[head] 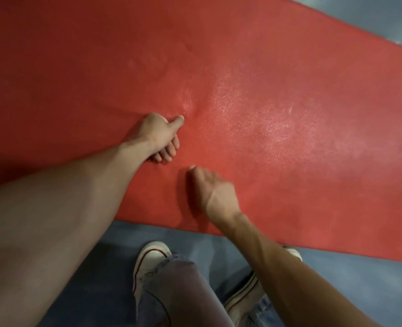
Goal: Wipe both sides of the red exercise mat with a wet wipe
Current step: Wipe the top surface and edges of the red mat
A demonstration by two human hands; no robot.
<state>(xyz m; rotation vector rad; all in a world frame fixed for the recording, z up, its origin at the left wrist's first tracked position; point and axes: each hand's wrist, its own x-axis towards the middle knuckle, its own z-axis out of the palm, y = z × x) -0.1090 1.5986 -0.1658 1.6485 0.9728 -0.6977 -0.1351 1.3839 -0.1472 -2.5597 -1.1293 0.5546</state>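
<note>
Both hands, left hand [160, 135] and right hand [213, 191], rest on the red mat [277, 102], seemingly empty.

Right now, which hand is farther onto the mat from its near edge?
The left hand: it rests well in on the red mat; the right hand lies closer to the near edge.

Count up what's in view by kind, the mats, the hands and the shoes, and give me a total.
Red exercise mat: 1
Hands: 2, the left hand and the right hand, both on the mat
White shoes: 2, the left shoe and the right shoe
Total: 5
No wet wipe shows.
</note>
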